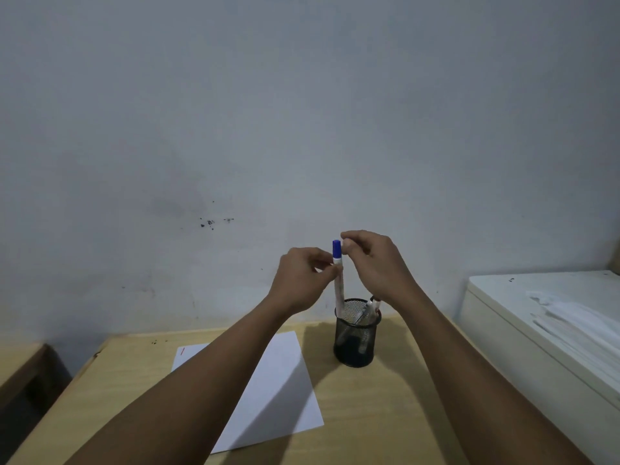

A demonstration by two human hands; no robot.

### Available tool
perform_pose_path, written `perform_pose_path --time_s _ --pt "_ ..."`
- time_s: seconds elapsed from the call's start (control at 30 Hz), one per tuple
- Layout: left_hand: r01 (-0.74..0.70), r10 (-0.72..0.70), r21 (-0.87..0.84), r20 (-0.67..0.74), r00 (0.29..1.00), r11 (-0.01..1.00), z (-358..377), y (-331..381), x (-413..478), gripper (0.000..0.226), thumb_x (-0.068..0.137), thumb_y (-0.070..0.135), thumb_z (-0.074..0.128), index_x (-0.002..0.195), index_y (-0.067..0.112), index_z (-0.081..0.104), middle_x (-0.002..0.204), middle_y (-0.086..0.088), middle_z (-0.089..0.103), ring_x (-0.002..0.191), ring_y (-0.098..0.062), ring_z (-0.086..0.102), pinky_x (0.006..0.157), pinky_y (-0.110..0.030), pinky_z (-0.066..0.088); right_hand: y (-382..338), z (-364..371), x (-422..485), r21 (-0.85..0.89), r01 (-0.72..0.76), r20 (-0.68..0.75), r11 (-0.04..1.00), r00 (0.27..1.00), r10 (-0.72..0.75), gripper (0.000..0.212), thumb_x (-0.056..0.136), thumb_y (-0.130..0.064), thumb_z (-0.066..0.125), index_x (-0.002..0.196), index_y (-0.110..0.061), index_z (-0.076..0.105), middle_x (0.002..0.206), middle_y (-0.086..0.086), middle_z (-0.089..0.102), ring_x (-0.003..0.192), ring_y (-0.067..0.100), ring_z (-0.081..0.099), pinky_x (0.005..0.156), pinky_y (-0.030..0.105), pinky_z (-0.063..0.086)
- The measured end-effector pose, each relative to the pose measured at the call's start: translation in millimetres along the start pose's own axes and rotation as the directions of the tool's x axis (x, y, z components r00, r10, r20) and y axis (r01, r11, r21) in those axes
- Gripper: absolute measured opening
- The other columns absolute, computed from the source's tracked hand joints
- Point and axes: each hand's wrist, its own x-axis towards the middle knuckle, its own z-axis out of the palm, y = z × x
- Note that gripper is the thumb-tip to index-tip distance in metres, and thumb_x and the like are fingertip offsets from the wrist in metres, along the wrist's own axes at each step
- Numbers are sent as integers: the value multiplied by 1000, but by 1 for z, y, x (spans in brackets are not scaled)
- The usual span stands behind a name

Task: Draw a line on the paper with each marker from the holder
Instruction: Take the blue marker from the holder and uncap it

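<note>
A white marker with a blue cap (338,283) stands upright, its lower end at the mouth of the black mesh holder (355,347). My left hand (302,283) pinches the marker's barrel just below the cap. My right hand (375,263) hovers beside the cap with fingers curled, its thumb tip right next to the cap; nothing shows inside it. Other markers (368,311) lean in the holder. The white paper (278,380) lies on the desk left of the holder, partly under my left forearm, with a short red line (182,351) near its far left corner.
The light wooden desk (385,414) runs up to a grey wall. A white cabinet (503,330) with a stack of papers on top stands to the right. A lower wooden surface (20,367) sits at the left, beyond the desk's edge.
</note>
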Motion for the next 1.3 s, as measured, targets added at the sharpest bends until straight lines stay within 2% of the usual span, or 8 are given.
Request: perform_pose_path --time_s 0.1,0.37,0.5,0.57,0.67,0.93,1.1,1.3 --pt "64 -70 -153 -35 997 986 -7 2 -1 17 86 26 76 97 14 79 92 -1 79 89 -15 73 89 -41 59 3 -1 -8 21 -54 56 998 997 53 26 87 -28 62 112 -33 66 96 -11 74 93 12 70 97 51 53" --pt "71 -83 -197 -56 995 978 -26 12 -6 21 91 30 68 100 13 76 89 -1 76 80 -12 68 77 -32 54 2 13 -15 -61 -24 111 998 993 31 15 83 -37 76 96 -32 71 87 -13 75 89 12 71 95 54 51" --pt "-121 121 159 11 993 980 -58 8 -6 25 102 38 49 106 21 67 85 2 73 78 -18 66 72 -39 53 -3 5 -17 -207 30 162 978 987 4 20 92 -34 70 111 -35 74 94 -16 72 93 10 68 101 45 41" --pt "-247 206 446 139 969 860 -70 8 -8 28 104 41 39 104 22 60 78 1 67 70 -25 60 65 -39 45 -6 3 -18 -242 58 205 969 979 -7 19 94 -34 67 111 -38 74 97 -17 73 91 8 67 96 39 33" --pt "-341 212 563 283 935 753 -81 11 -11 27 106 38 30 98 21 49 65 3 50 63 -24 49 60 -39 37 -6 7 -17 -258 99 242 961 970 -35 17 94 -34 66 108 -41 75 98 -14 75 91 8 66 87 35 24" --pt "-269 208 556 172 963 786 -82 10 -16 36 107 25 29 73 18 37 57 2 36 60 -30 40 59 -46 42 -11 15 -25 -340 260 125 904 965 -230 14 89 -35 73 101 -31 77 88 -8 70 85 15 58 86 31 21" --pt "-84 63 379 69 996 921 -99 0 -11 49 106 34 32 58 29 39 59 -6 46 59 -30 45 59 -40 39 -1 17 -25 -386 194 99 902 981 -169 19 86 -39 75 105 -35 73 91 -14 73 93 14 63 88 32 24" --pt "25 -24 217 -5 1000 976 -122 -36 -34 36 105 29 40 81 14 61 73 17 58 64 4 57 61 -24 39 -8 40 -34 30 108 287 994 951 -112 27 95 -21 64 114 -39 58 102 -9 67 75 23 73 78 39 56"
